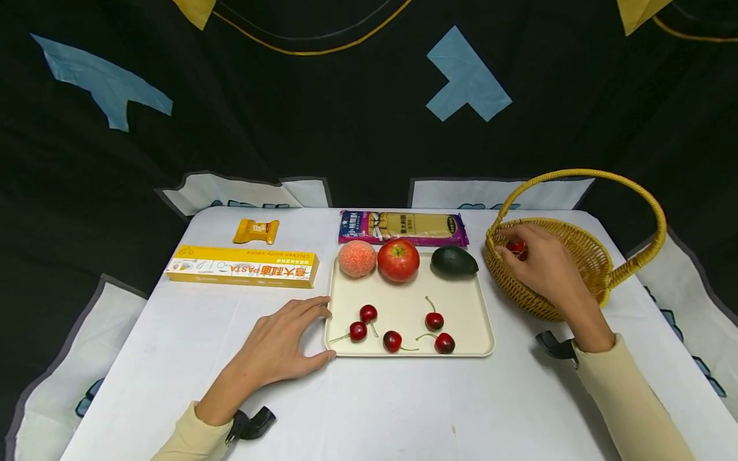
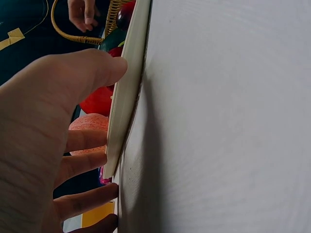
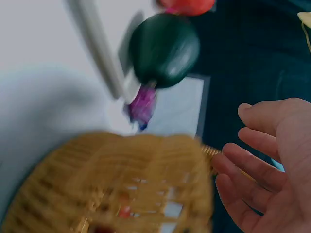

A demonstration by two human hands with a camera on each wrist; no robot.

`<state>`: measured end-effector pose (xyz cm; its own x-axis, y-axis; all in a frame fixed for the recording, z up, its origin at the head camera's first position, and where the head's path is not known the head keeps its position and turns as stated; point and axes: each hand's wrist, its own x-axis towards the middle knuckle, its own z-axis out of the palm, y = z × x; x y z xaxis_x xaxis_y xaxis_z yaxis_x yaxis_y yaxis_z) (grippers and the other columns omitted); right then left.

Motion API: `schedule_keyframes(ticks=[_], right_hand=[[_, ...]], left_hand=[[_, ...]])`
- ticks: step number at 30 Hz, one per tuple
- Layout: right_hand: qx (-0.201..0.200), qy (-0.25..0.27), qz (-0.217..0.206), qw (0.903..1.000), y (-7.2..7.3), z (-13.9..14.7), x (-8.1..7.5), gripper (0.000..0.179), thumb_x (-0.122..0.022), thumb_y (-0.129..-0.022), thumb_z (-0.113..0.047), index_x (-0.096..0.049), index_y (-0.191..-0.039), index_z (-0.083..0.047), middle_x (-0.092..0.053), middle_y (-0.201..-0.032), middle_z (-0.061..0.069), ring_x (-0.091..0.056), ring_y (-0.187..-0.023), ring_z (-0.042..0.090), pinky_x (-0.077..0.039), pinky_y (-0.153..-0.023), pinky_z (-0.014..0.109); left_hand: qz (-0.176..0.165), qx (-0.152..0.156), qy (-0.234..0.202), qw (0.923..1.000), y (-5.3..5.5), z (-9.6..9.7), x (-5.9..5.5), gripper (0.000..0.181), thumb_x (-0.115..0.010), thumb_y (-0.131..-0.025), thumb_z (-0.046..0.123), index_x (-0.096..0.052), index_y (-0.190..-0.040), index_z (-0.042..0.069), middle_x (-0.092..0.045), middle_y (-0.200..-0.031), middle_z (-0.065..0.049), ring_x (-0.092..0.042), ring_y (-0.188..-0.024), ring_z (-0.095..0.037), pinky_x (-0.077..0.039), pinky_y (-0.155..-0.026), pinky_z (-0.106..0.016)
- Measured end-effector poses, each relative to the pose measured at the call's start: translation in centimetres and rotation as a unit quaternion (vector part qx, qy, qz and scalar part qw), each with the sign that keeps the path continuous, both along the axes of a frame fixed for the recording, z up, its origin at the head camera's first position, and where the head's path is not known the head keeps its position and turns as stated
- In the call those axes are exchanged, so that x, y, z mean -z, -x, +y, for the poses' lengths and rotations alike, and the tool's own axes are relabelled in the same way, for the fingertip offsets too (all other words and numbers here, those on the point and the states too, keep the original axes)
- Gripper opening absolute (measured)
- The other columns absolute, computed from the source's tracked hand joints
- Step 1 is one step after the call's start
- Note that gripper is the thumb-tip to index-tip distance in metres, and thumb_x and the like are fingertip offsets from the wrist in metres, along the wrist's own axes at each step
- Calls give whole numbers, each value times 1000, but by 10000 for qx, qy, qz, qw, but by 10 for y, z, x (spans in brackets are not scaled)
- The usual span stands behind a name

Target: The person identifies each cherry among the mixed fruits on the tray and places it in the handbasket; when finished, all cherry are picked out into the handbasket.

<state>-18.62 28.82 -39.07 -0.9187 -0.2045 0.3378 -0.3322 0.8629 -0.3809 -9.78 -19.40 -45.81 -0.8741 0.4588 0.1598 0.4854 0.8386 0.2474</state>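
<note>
At the left front corner of a cream tray [image 1: 403, 298] rests my left hand [image 1: 282, 342], fingers spread along the side and thumb at the front rim. My right hand [image 1: 544, 262] hovers over the wicker basket [image 1: 588, 256], fingers loosely bent; the right wrist view shows nothing between them. Below its fingertips, inside the basket, a red cherry [image 1: 517, 247] shows, partly covered by the hand. The tray bears a peach [image 1: 357, 258], a red apple [image 1: 398, 260], a dark green avocado [image 1: 454, 262] along its back, and several stemmed cherries [image 1: 392, 340] nearer the front.
Behind the tray lies a purple-ended pasta packet [image 1: 403, 227]. A yellow pasta box [image 1: 242, 266] and a small orange-yellow wrapped snack [image 1: 256, 231] lie at the left. The basket's tall handle [image 1: 582, 173] arches up above its right part. A black curtain [image 1: 346, 115] hangs behind the table.
</note>
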Motion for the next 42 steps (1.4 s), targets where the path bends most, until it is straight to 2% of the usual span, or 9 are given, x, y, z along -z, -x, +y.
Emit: schedule_keyframes(ticks=[5,12,20,27,34,39,42], right_hand=[[-94,72,5,9999,1,-20,-7,36,-79,-100,-21,-71,-130,-4,-71,-123,17,-65,-100,36,-56,-85,52],[-146,35,-54,9999,5,-43,-7,38,-80,-98,-20,-71,-131,-4,-70,-119,17,-64,-97,36,-57,-83,51],[-517,109,-20,9986,8,-72,-4,36,-80,-98,-21,-72,-130,-6,-71,-120,16,-68,-94,35,-58,-78,49],[-764,193,-193,9967,5,-95,-4,37,-82,-97,-23,-72,-129,-7,-71,-123,15,-73,-102,37,-61,-88,53],[-864,79,-345,9956,0,-112,-2,38,-83,-97,-27,-73,-129,-10,-71,-127,13,-75,-99,35,-63,-82,49],[-1125,-18,-330,9931,-5,-122,1,37,-83,-96,-26,-73,-129,-10,-70,-128,14,-75,-98,36,-64,-83,48],[-1325,19,-317,9907,-8,-130,4,33,-82,-97,-26,-74,-125,-12,-71,-124,12,-74,-96,33,-63,-82,45]], left_hand=[[-4,-1,-7,10000,1,0,1,66,-79,-84,68,-70,-135,27,-56,-160,7,-58,-139,-20,-61,-81,-50],[-43,-20,48,10000,0,-1,1,67,-79,-83,69,-70,-135,27,-55,-160,6,-58,-139,-21,-61,-81,-51],[-26,-53,-9,10000,0,-3,0,64,-80,-83,68,-70,-132,27,-56,-159,6,-58,-139,-21,-61,-79,-50],[-11,50,-68,10000,1,-1,1,63,-79,-83,68,-69,-131,28,-56,-159,7,-59,-137,-19,-61,-81,-47],[-22,50,-58,10000,2,1,0,62,-79,-83,68,-69,-130,28,-56,-158,7,-59,-137,-19,-62,-80,-46],[-28,26,-35,10000,2,0,1,61,-79,-83,68,-70,-129,29,-57,-158,7,-59,-137,-19,-61,-79,-46],[14,35,-51,10000,2,-1,1,62,-80,-82,67,-70,-129,28,-57,-157,7,-60,-137,-19,-61,-77,-46]])
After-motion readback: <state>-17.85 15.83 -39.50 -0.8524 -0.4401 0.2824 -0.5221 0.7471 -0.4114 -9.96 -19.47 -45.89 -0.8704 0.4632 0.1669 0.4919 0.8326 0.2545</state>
